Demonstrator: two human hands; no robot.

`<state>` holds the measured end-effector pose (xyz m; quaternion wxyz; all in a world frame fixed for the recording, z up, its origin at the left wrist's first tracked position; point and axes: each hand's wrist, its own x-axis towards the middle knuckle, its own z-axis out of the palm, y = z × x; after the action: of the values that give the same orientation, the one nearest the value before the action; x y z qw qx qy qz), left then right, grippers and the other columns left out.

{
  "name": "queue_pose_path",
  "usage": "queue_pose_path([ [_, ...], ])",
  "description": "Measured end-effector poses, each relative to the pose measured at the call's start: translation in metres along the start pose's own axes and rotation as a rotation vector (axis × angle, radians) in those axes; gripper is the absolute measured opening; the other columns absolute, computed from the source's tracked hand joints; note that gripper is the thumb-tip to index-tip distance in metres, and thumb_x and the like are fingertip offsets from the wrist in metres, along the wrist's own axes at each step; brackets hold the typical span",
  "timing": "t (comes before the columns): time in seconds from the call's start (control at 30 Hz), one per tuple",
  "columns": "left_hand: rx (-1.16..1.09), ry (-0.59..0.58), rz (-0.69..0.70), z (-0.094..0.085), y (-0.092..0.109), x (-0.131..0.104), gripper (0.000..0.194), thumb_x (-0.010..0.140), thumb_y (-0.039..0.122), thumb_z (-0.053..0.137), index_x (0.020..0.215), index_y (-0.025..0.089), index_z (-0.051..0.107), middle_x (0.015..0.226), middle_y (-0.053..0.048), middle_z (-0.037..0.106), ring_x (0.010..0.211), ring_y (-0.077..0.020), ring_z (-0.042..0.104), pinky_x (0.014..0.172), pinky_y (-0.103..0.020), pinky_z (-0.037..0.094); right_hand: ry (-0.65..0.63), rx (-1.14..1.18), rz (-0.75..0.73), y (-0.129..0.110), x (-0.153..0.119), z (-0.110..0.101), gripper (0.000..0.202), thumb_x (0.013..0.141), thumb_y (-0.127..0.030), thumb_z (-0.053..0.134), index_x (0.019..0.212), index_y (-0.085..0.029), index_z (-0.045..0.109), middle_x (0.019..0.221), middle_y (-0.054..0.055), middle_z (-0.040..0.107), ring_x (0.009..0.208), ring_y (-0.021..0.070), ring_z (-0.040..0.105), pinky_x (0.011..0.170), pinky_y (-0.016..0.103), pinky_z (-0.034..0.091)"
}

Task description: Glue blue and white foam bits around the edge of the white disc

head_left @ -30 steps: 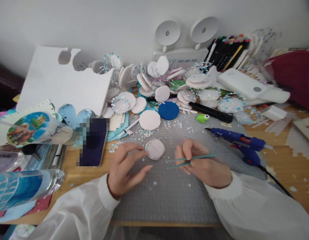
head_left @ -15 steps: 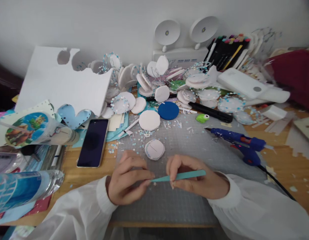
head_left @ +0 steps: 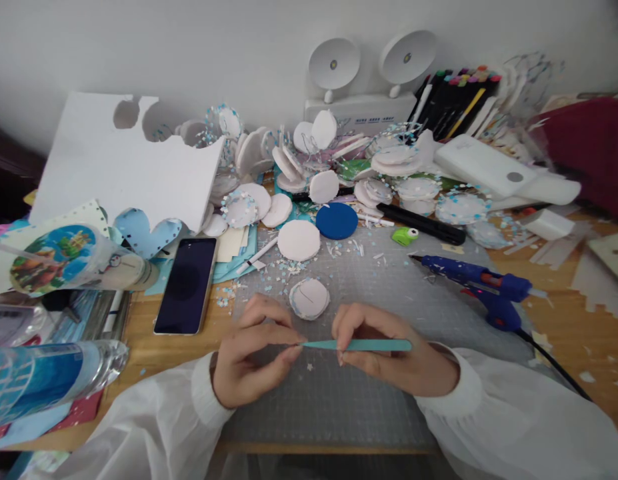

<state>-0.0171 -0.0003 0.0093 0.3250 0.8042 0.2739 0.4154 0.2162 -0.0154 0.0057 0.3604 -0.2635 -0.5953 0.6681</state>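
Slim teal tweezers (head_left: 373, 345) lie nearly level in my right hand (head_left: 383, 347), between thumb and fingers. Their pointed end reaches the fingertips of my left hand (head_left: 261, 353). That hand is closed in a pinch, and whatever is between its thumb and forefinger is too small to make out. Just below the tips, a tiny pale star (head_left: 310, 367) rests on the grey cutting mat (head_left: 333, 413). Beyond both hands lies a small white disc (head_left: 309, 298) with a thin dark line on it. A larger white disc (head_left: 299, 241) sits behind it, beside a blue disc (head_left: 337, 221).
To the right lies a blue glue gun (head_left: 473, 280) with its cord. A phone (head_left: 186, 287), a cup (head_left: 119, 263) and a bottle (head_left: 53, 373) are at left. Many white discs and beaded sprigs pile up at the back, near a green frog-like piece (head_left: 405, 235).
The tweezers have turned from slanting to almost level, their tip rising slightly. My left forefinger and thumb are now spread wider behind the pinch, and the tiny star shows more plainly.
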Motion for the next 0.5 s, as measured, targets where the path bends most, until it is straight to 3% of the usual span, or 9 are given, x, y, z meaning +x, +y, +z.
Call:
queue_pose_path([
  [0.5, -0.424, 0.121, -0.301, 0.0097, -0.0010, 0.0021, 0.009, 0.079, 0.016, 0.068, 0.082, 0.019, 0.075, 0.073, -0.004, 0.059, 0.072, -0.0140, 0.058, 0.066, -0.027, 0.049, 0.028, -0.002, 0.009, 0.0035, 0.0019, 0.0004, 0.006, 0.089, -0.025, 0.055, 0.091, -0.019, 0.053, 0.081, 0.001, 0.051, 0.073, 0.0120, 0.052, 0.062, 0.025, 0.041],
])
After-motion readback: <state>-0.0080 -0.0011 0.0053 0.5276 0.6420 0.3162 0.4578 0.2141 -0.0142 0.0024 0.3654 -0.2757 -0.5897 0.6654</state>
